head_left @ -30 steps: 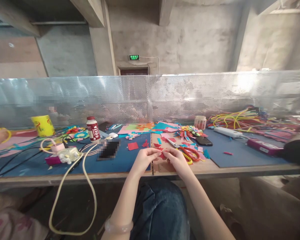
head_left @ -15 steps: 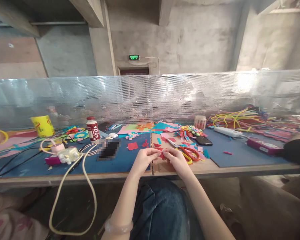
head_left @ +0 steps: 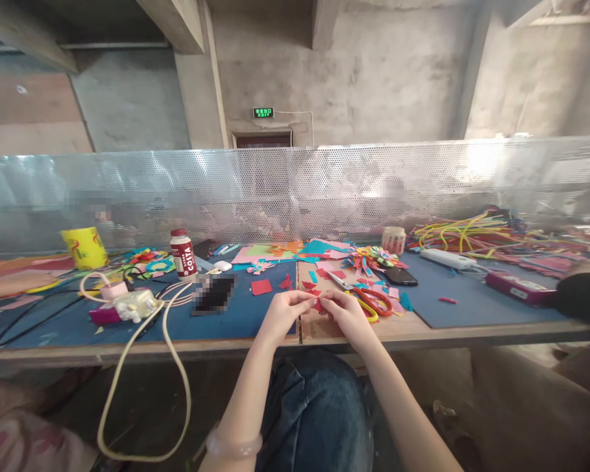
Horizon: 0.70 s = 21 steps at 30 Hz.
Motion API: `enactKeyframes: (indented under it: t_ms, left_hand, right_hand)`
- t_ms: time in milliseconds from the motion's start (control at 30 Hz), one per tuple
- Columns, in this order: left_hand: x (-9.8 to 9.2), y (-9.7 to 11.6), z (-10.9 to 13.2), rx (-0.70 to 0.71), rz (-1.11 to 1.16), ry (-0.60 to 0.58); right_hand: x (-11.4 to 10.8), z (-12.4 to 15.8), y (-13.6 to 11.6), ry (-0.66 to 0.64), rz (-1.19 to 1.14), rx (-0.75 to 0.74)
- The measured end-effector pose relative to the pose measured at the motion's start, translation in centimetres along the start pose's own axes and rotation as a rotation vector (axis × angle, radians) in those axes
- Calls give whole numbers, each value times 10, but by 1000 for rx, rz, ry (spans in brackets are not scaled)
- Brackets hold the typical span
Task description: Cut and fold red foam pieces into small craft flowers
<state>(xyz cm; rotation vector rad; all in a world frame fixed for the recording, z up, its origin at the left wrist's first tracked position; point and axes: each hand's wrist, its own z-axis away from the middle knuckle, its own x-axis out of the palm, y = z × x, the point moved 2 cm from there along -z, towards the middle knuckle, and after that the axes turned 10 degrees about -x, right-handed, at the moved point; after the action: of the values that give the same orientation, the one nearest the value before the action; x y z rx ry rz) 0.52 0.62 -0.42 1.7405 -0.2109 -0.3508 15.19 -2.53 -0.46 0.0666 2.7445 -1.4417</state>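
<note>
My left hand (head_left: 282,313) and my right hand (head_left: 347,313) meet just above the table's front edge, both pinched on a small red paper piece (head_left: 318,305) held between the fingertips. Red-and-yellow scissors (head_left: 368,301) lie on the table just right of my right hand. A red paper square (head_left: 261,287) and several red scraps (head_left: 309,285) lie on the blue mat behind my hands. A folded multicoloured paper flower (head_left: 373,257) sits farther back.
A Costa bottle (head_left: 183,254), a yellow cup (head_left: 84,247), a dark phone (head_left: 215,293), cream cables (head_left: 142,341) and a charger lie at left. A second phone (head_left: 398,276), a tape roll (head_left: 394,240), coloured strips (head_left: 472,231) are at right. A perforated metal screen (head_left: 295,190) backs the table. Another person's hand (head_left: 0,286) is at far left.
My hands stay pinched on the red paper with hardly any shift. The other person's hand at far left has dropped lower onto the table.
</note>
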Motion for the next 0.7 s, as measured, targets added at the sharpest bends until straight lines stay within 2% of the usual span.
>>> enactKeyframes:
  t_ms: [700]
  left_hand:
    - [2, 6, 2, -21, 29, 20]
  right_hand:
    - [0, 2, 2, -25, 132, -111]
